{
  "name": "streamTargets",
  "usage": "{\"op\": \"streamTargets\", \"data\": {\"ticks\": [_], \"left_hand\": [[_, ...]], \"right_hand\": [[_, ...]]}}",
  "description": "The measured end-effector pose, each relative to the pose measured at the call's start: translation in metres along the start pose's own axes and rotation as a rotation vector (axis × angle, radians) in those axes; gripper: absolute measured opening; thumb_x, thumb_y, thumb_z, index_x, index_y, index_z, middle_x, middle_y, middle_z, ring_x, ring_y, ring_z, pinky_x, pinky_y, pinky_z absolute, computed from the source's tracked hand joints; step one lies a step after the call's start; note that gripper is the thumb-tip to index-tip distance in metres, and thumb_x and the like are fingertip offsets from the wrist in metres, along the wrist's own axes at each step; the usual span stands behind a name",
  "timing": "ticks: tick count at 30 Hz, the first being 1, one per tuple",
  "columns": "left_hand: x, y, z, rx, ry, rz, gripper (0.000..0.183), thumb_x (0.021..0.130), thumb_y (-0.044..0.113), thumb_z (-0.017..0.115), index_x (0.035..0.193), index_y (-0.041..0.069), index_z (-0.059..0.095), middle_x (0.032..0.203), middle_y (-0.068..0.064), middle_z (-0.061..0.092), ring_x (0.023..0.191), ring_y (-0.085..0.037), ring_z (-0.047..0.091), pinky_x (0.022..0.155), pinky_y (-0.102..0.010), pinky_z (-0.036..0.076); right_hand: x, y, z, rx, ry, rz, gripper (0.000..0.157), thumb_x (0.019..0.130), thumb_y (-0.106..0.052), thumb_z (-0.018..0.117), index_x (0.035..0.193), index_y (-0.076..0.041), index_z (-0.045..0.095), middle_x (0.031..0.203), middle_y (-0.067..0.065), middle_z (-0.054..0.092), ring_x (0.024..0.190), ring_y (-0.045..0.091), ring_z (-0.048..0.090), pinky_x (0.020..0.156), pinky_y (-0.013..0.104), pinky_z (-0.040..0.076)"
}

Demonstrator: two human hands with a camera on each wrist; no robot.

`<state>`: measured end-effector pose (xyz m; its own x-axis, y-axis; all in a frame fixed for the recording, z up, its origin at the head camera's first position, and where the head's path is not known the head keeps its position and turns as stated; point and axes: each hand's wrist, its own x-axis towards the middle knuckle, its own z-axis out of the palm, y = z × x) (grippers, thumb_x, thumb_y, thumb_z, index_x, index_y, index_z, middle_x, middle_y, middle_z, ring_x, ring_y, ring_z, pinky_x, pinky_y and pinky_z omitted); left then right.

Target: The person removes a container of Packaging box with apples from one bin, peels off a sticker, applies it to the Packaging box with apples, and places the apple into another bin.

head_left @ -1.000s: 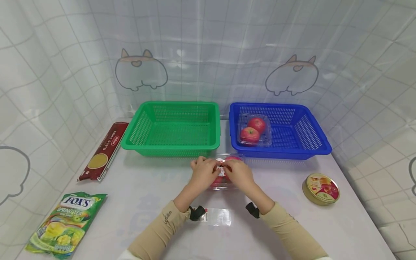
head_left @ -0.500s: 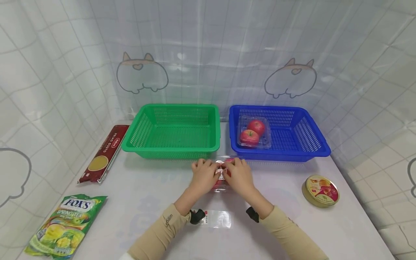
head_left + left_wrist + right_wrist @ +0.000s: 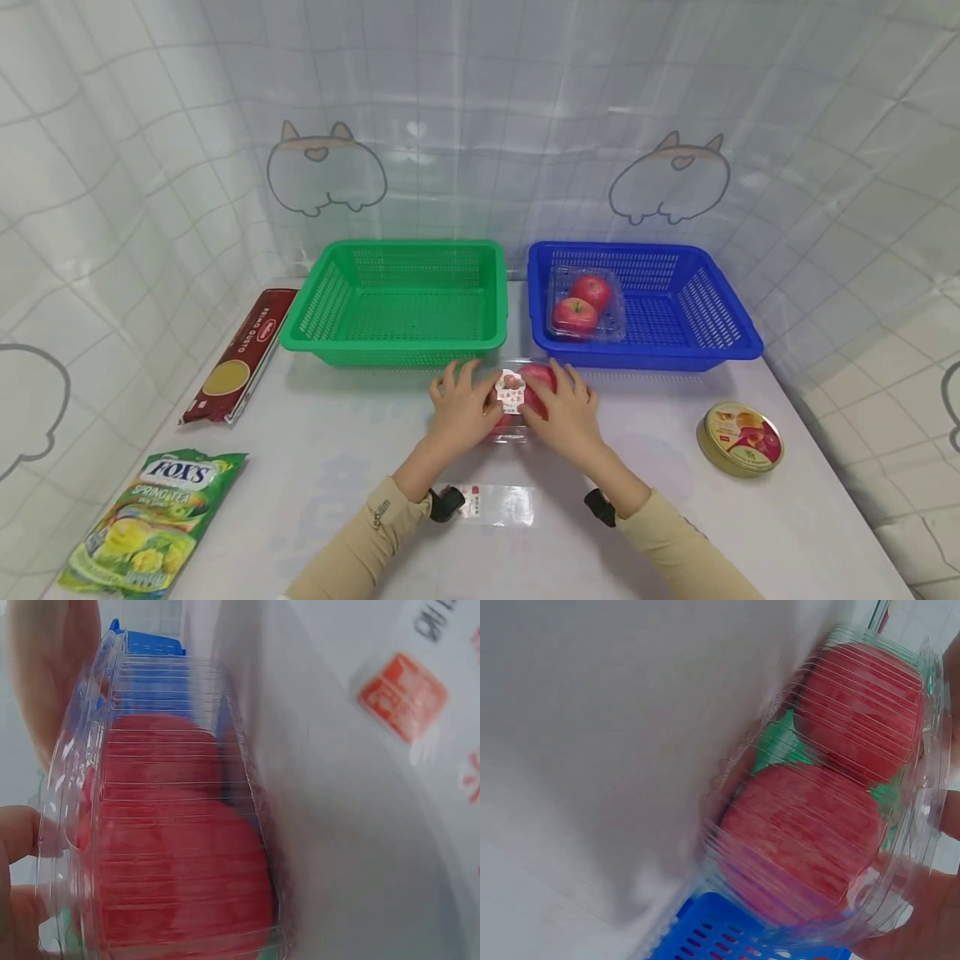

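Observation:
A clear plastic clamshell box point(image 3: 516, 434) of red apples point(image 3: 542, 379) stands on the table in front of the baskets. On its lid lies a white label sticker point(image 3: 511, 392) with an apple picture. My left hand point(image 3: 462, 408) rests on the lid's left side, fingers spread, thumb near the label. From the right, my right hand point(image 3: 561, 412) touches the lid with spread fingers beside the label. Both wrist views show the box's ridged side with apples point(image 3: 180, 877) behind it. In the right wrist view the fingers point(image 3: 922, 915) lie along the box rim.
Behind stand a green basket point(image 3: 393, 343) and a blue basket point(image 3: 652, 354) holding another box of apples point(image 3: 576, 317). A spaghetti pack point(image 3: 240, 357) and a Fox's candy bag point(image 3: 153, 521) lie left. A round tin point(image 3: 741, 439) sits right; a clear label strip point(image 3: 506, 505) lies in front.
My fingers and thumbs have moved apart from over the label and spread outward on the lid. More of the label now shows. The box stays in about the same place.

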<state>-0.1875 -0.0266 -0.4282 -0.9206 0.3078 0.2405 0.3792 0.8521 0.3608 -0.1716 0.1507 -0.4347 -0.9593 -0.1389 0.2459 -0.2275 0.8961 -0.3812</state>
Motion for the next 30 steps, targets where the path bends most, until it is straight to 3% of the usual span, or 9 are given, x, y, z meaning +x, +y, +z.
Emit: {"op": "streamTargets", "data": {"ticks": [6, 9, 14, 17, 21, 24, 27, 30], "left_hand": [[0.0, -0.006, 0.002, -0.094, 0.038, -0.045, 0.046, 0.084, 0.032, 0.055, 0.128, 0.017, 0.055, 0.136, -0.018, 0.039, 0.128, -0.044, 0.023, 0.094, -0.061, 0.019], [-0.001, -0.011, 0.003, -0.145, 0.069, -0.084, 0.05, 0.085, 0.035, 0.056, 0.131, 0.016, 0.052, 0.137, -0.02, 0.037, 0.128, -0.045, 0.022, 0.093, -0.061, 0.018], [-0.003, -0.019, 0.002, -0.23, 0.071, -0.164, 0.057, 0.086, 0.037, 0.058, 0.136, 0.012, 0.045, 0.138, -0.024, 0.032, 0.128, -0.047, 0.021, 0.093, -0.063, 0.017], [-0.003, -0.024, 0.003, -0.295, 0.042, -0.217, 0.062, 0.088, 0.04, 0.056, 0.14, 0.012, 0.038, 0.14, -0.026, 0.029, 0.128, -0.048, 0.021, 0.094, -0.064, 0.017], [-0.001, -0.028, 0.007, -0.364, -0.011, -0.282, 0.067, 0.09, 0.043, 0.051, 0.144, 0.01, 0.029, 0.141, -0.027, 0.028, 0.129, -0.048, 0.021, 0.095, -0.064, 0.018], [0.001, -0.028, 0.011, -0.433, -0.037, -0.331, 0.069, 0.09, 0.042, 0.049, 0.146, 0.01, 0.025, 0.143, -0.026, 0.028, 0.13, -0.048, 0.021, 0.097, -0.065, 0.016], [0.006, -0.028, 0.014, -0.535, -0.046, -0.371, 0.07, 0.088, 0.04, 0.048, 0.146, 0.009, 0.023, 0.146, -0.024, 0.027, 0.132, -0.047, 0.021, 0.098, -0.067, 0.013], [0.009, -0.029, 0.018, -0.686, -0.05, -0.398, 0.071, 0.088, 0.035, 0.049, 0.146, 0.006, 0.021, 0.147, -0.024, 0.024, 0.135, -0.044, 0.019, 0.102, -0.065, 0.011]], "right_hand": [[-0.002, 0.006, -0.006, 0.147, 0.163, 0.054, 0.022, 0.087, -0.022, 0.063, 0.097, -0.004, 0.055, 0.134, 0.019, 0.046, 0.126, 0.042, 0.032, 0.091, 0.063, 0.025], [-0.001, 0.009, -0.012, 0.194, 0.185, 0.111, 0.013, 0.091, -0.016, 0.057, 0.091, -0.004, 0.052, 0.131, 0.018, 0.048, 0.124, 0.041, 0.035, 0.09, 0.063, 0.025], [0.0, 0.019, -0.018, 0.347, 0.072, 0.231, 0.02, 0.096, -0.014, 0.046, 0.1, 0.004, 0.053, 0.12, 0.024, 0.052, 0.116, 0.041, 0.043, 0.092, 0.059, 0.032], [0.001, 0.024, -0.019, 0.527, -0.001, 0.322, 0.025, 0.098, -0.013, 0.037, 0.102, 0.008, 0.051, 0.106, 0.023, 0.053, 0.101, 0.035, 0.05, 0.086, 0.05, 0.04], [0.003, 0.026, -0.017, 0.775, -0.052, 0.47, 0.025, 0.1, -0.014, 0.03, 0.102, 0.005, 0.045, 0.1, 0.017, 0.045, 0.088, 0.024, 0.043, 0.075, 0.039, 0.044], [0.004, 0.025, -0.016, 0.91, -0.087, 0.535, 0.026, 0.099, -0.014, 0.032, 0.116, 0.005, 0.038, 0.116, 0.021, 0.04, 0.102, 0.028, 0.041, 0.072, 0.038, 0.044], [0.006, 0.023, -0.016, 0.99, -0.14, 0.552, 0.046, 0.097, -0.017, 0.036, 0.137, 0.002, 0.021, 0.138, 0.027, 0.027, 0.124, 0.038, 0.032, 0.071, 0.039, 0.045], [0.008, 0.021, -0.014, 1.008, -0.203, 0.55, 0.058, 0.099, -0.022, 0.035, 0.146, -0.005, 0.007, 0.146, 0.029, 0.016, 0.129, 0.041, 0.028, 0.067, 0.035, 0.045]]}}
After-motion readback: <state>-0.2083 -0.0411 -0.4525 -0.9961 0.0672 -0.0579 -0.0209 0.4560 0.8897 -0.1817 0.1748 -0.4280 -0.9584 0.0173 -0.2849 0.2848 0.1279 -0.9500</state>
